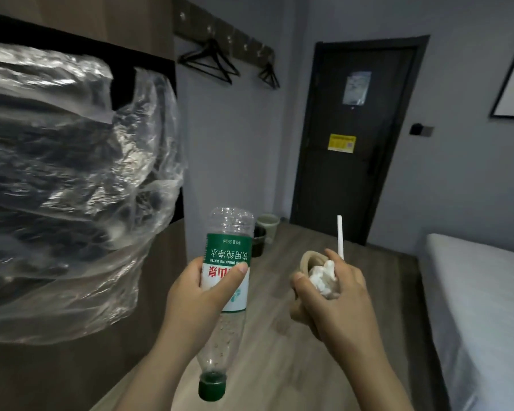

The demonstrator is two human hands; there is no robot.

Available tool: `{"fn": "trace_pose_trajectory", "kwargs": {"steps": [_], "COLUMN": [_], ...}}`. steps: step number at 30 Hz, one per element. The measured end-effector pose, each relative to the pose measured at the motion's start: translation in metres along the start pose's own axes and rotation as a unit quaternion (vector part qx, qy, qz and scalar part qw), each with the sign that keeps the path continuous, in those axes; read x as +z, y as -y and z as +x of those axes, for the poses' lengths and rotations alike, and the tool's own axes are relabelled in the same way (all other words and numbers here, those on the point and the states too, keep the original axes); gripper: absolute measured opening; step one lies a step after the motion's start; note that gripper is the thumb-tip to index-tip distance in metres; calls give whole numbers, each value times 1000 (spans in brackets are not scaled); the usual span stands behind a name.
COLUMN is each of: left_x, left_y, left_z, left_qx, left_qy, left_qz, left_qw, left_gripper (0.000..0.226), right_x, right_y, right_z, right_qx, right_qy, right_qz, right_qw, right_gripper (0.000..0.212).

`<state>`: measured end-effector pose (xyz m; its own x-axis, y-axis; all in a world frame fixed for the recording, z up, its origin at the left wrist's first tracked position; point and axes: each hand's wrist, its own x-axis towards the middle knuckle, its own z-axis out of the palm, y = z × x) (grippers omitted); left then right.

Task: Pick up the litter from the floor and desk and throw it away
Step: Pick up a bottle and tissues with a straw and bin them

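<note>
bare left hand [196, 298], bare right hand [337, 304]

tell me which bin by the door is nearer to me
The dark bin, partly hidden behind the bottle; the pale bin stands just behind it, closer to the door.

We list a clear plastic bottle [229, 250], droplets inside, with a green-and-white label and a green cap [212, 387]. It is held upside down and slightly tilted in our left hand [196, 292], cap lowest. Our right hand [336, 295] grips a crumpled white tissue [324, 275], a tan cardboard ring [307, 259] just beside it, and a white straw [340, 237] standing upright above the fingers. A crinkled clear bag [72, 188] fills the left, blurred; what holds it we cannot tell. A pale bin [267, 223] and a dark bin [258, 243] stand together beyond the bottle.
</note>
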<state>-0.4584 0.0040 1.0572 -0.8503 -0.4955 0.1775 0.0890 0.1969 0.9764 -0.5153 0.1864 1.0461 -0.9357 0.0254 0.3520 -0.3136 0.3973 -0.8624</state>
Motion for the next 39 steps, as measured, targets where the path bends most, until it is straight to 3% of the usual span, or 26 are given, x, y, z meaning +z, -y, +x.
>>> {"fn": "trace_pose_trajectory", "kwargs": {"steps": [5,16,24,39], "left_x": [41,78,159,309], "left_y": [21,54,85,104], "left_z": [79,313,425,649], "left_qx": [3,-18,-28,-53], "left_qy": [36,27,54,-18], "left_qz": [-10,-14,5,27], "left_qw": [999,999,998,998], "left_gripper": [18,24,26,28], "right_x": [23,126,149,186], "right_y": [-34,-67,-135,-239], "right_z": [65,255,374,657], "right_qx": [20,58,76,57], "right_qy": [-25,-21,-28,41], "right_qz": [-20,-76,-88,-61], "right_qw": [999,995,993,996], "right_gripper": [91,91,91,90]}}
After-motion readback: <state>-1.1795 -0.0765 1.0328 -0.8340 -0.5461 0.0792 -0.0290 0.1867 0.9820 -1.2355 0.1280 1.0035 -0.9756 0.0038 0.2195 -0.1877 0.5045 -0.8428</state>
